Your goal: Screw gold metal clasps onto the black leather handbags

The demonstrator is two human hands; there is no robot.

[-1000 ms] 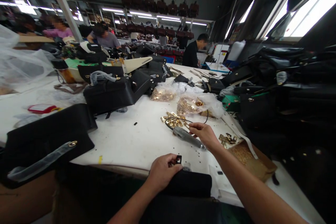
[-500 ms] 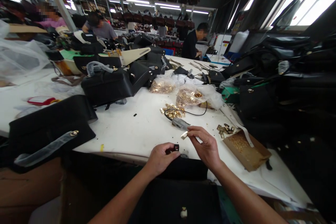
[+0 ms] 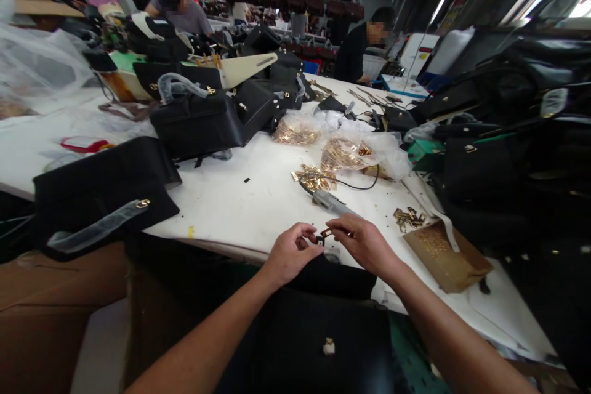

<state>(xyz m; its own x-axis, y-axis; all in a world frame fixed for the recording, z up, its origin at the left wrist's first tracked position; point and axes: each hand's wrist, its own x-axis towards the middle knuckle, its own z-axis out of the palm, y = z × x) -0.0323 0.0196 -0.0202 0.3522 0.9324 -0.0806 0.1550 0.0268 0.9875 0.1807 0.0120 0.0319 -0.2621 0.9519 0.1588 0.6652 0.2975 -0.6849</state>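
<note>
Between the thumb and fingers of my left hand is a small black tab with a slot in it. Close beside it, my right hand pinches a small gold rectangular metal fitting. The fitting is almost at the tab; whether they touch I cannot tell. Below both hands a black bag lies at the table's edge, with a small clasp, partly pale, on its front. Just beyond my right hand rests a grey corded hand tool, its near end hidden by the fingers.
Loose gold fittings lie before plastic bags of fittings. At right are darker metal pieces and a cardboard box of small gold parts. Black bags stand at left. A co-worker is at the back.
My right hand has brought the gold fitting down and left to the black tab, and turned it. My left hand still grips the tab. The camera view has tilted down and shifted left.
</note>
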